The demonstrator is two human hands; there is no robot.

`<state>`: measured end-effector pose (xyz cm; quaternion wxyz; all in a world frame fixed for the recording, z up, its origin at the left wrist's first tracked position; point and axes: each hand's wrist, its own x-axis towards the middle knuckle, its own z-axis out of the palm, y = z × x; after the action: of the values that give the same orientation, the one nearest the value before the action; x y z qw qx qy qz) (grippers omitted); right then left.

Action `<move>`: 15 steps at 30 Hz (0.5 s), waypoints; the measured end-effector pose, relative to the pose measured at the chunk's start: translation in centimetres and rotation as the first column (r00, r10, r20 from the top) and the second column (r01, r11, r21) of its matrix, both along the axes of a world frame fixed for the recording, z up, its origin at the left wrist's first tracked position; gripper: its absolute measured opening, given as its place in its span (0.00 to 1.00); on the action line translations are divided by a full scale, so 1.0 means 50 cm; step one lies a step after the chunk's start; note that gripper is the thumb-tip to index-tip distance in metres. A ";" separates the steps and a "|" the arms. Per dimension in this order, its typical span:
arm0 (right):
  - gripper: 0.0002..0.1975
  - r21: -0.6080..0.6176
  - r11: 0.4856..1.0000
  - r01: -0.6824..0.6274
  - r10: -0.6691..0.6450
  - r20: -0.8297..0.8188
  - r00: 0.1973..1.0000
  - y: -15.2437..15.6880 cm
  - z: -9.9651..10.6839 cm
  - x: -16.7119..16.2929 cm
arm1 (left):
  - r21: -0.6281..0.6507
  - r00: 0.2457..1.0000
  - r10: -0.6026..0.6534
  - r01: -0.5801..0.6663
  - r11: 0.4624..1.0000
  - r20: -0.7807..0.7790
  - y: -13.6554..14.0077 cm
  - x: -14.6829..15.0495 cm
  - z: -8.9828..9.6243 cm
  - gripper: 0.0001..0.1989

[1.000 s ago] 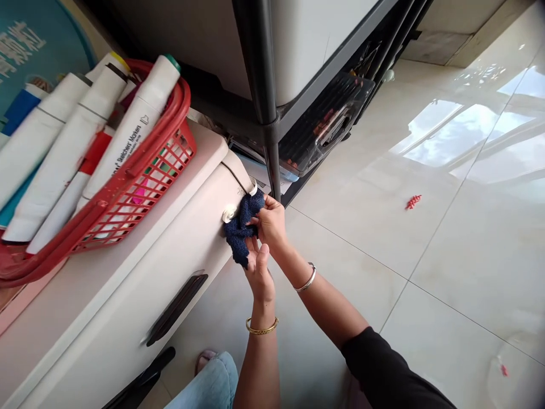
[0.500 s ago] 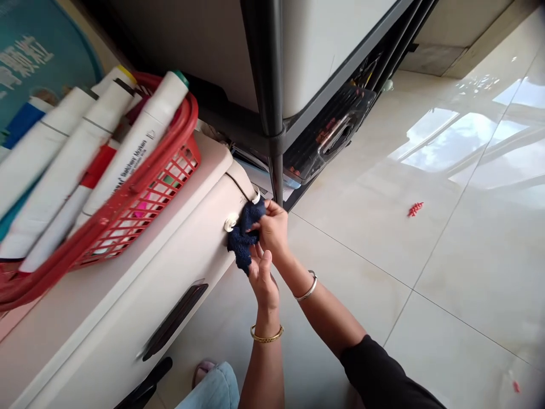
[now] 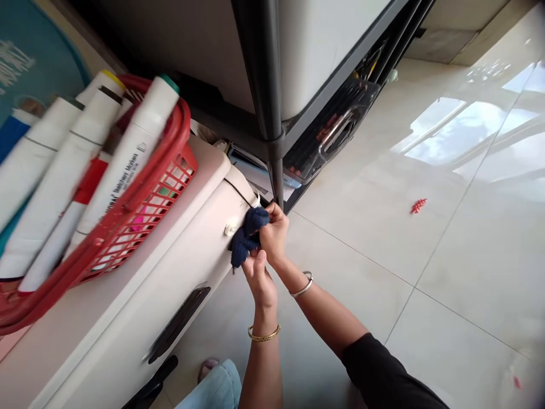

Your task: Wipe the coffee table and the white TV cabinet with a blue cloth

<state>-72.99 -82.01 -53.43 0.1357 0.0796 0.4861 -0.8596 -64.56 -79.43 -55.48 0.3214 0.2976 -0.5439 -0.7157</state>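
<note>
A bunched, dark blue cloth [image 3: 243, 245] with a fuzzy, towel-like weave is against the front corner of a white drawer cabinet [image 3: 170, 272]. It lies beside a round white knob [image 3: 231, 227] and below a small white hook-like piece [image 3: 256, 200]. My right hand [image 3: 275, 232], with a silver bangle at its wrist, pinches the cloth's upper right part. Just below, my left hand [image 3: 260, 281], with a gold bangle, grips the lower end between thumb and fingers; the fingertips are partly hidden. A thin dark line runs over the cabinet corner toward the cloth.
On the cabinet top stands a red basket [image 3: 140, 210] full of white markers [image 3: 128, 153]. A black rack post [image 3: 272, 113] rises close behind my hands, with a dark clear-lidded case [image 3: 336, 128] on its low shelf. A small red piece [image 3: 418, 205] lies on the tiled floor.
Both hands stay on the cloth. My left hand has shifted slightly up and left, and the cloth's folds have changed, its top now more rounded. The view has shifted slightly.
</note>
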 end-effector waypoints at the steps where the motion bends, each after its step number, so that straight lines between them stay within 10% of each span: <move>1: 0.10 0.006 1.000 0.005 -0.005 0.012 1.000 -0.002 0.003 0.001 | 0.035 1.000 0.018 -0.018 0.999 0.000 0.002 0.000 0.002 0.31; 15: 0.12 -0.086 0.995 0.051 -0.055 -0.039 0.998 -0.020 0.016 0.008 | 0.000 1.000 0.024 -0.024 1.000 -0.007 0.005 0.014 0.025 0.30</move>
<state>-72.57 -83.02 -52.62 0.1061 0.0688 0.4497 -0.8842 -63.87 -79.18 -54.23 0.3319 0.3017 -0.5391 -0.7129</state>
